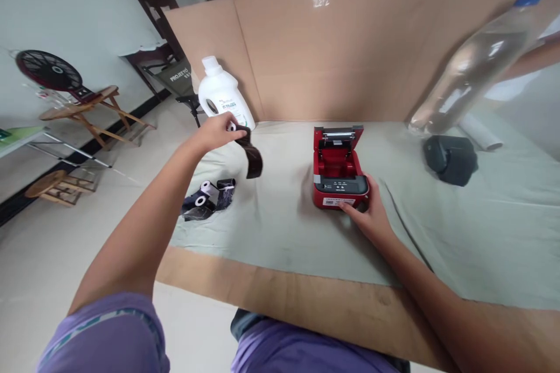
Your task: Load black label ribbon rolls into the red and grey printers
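My left hand point(219, 131) is raised over the left part of the table, closed on a small paper roll point(254, 162) with a white core and a dark loose strip that hangs down and curls. A small red and black printer point(339, 166) stands upright with its lid tilted back, showing the red inner compartment. Around its front right corner my right hand point(368, 210) is closed, thumb at the front label. Several dark rolls point(205, 198) with white cores lie beneath my left hand, some in clear wrapping.
Behind my left hand stands a white jug point(223, 90) against a cardboard panel point(324, 58). At the right are a large clear bottle point(475, 67) with a blue cap, a black object point(450, 158) and a white roll point(481, 131). A dark cable point(406, 224) crosses the cloth.
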Tool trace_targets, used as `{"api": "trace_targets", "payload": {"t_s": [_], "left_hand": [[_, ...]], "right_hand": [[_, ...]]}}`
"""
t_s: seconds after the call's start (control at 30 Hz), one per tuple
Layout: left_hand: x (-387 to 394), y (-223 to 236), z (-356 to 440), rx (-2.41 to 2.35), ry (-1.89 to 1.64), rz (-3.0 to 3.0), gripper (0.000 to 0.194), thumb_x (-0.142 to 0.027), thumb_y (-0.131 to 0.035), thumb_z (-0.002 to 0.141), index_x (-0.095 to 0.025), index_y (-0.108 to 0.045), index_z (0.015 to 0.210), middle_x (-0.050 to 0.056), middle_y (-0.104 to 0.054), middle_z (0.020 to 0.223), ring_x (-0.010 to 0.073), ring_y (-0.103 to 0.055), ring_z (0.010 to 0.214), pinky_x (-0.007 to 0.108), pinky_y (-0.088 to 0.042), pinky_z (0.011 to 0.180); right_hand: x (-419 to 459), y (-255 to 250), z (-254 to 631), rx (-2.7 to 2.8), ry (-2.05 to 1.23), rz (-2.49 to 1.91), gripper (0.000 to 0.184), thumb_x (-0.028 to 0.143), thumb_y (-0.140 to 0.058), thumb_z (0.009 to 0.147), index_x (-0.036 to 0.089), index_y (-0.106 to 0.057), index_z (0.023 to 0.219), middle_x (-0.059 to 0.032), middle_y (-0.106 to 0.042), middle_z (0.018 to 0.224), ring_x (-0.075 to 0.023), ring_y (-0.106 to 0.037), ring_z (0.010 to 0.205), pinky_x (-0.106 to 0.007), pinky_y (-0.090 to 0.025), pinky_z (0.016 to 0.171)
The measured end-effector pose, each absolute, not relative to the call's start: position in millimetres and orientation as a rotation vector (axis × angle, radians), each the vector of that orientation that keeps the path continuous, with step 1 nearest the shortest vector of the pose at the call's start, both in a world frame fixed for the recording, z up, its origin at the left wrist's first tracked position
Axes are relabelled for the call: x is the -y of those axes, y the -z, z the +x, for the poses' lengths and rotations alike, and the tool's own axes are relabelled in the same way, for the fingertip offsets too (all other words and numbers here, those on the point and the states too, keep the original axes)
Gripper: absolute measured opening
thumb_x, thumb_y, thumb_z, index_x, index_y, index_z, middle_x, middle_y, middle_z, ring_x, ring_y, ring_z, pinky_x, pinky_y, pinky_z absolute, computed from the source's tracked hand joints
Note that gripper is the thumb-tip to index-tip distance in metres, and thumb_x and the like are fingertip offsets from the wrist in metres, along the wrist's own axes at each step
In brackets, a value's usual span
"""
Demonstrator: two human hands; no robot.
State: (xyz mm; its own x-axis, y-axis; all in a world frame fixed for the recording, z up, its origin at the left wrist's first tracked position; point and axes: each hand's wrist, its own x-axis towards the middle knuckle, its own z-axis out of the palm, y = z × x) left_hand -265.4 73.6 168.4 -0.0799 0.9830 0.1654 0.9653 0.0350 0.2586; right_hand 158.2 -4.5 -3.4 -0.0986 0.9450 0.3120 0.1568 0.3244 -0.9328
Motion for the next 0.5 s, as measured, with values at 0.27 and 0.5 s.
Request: {"api": "trace_targets", "payload": {"t_s": [0.27, 0.5], "left_hand": [[-93, -115, -382, -2.369, -0.098, 1.928, 0.045, -0.029, -0.076, 0.079, -0.013, -0.070, 0.121, 0.000, -0.064, 0.089, 0.0140, -0.048, 0.080, 0.026, -0.038, 0.079], [-54, -97, -416, -2.310, -0.065, 1.878, 0.049, -0.048, -0.074, 0.074, -0.020, -0.074, 0.114, 0.002, -0.071, 0.096, 0.0199, -0.059, 0.089, 0.030, -0.046, 0.088]], "right_hand": [[1, 7, 159, 1.545, -0.868, -1.109, 0.095, 0.047, -0.085, 0.074, 0.027, -0.036, 0.153, -0.0148, -0.046, 0.152, -0.0329, -0.054, 0.133, -0.052, -0.049, 0.110], [0, 7, 160, 1.593, -0.806, -1.117, 0.090, 0.042, -0.084, 0.074, 0.033, -0.037, 0.151, -0.0123, -0.046, 0.151, -0.0307, -0.056, 0.131, -0.050, -0.050, 0.109]]}}
